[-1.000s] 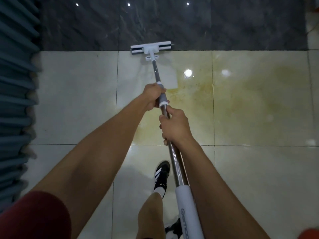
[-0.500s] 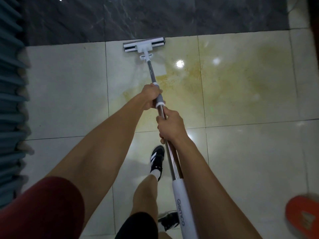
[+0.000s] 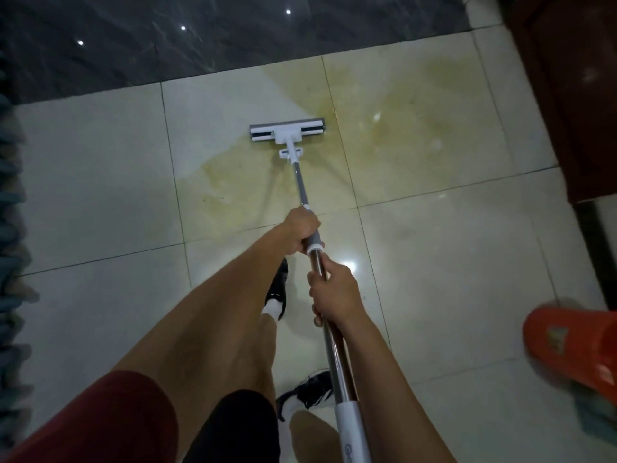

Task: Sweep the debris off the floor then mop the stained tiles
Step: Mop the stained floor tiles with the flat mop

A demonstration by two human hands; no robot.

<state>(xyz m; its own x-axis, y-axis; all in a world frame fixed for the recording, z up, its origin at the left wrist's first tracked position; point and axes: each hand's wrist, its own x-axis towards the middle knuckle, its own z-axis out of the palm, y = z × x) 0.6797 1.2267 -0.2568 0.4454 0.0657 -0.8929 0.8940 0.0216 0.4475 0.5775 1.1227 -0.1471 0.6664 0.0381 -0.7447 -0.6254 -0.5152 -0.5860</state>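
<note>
A flat mop with a white and black head [image 3: 287, 130] rests on the pale floor tiles, at the left edge of a wide yellowish stain [image 3: 394, 118]. Its metal pole [image 3: 302, 185] runs back toward me. My left hand [image 3: 300, 230] grips the grey collar of the pole. My right hand [image 3: 335, 294] grips the pole just below it. A cleaner strip of tile lies between the mop head and the dark band.
A dark glossy tile band [image 3: 200, 38] runs across the far side. Blue fringed fabric [image 3: 10, 228] lines the left edge. A dark wooden piece of furniture [image 3: 574, 95] stands at the right. An orange slipper [image 3: 574, 349] lies at the lower right. My black shoes [image 3: 278, 289] stand under my arms.
The mop head has been pulled back toward me from the dark band's edge, across the stain. The view has shifted, bringing the furniture and the orange slipper into sight.
</note>
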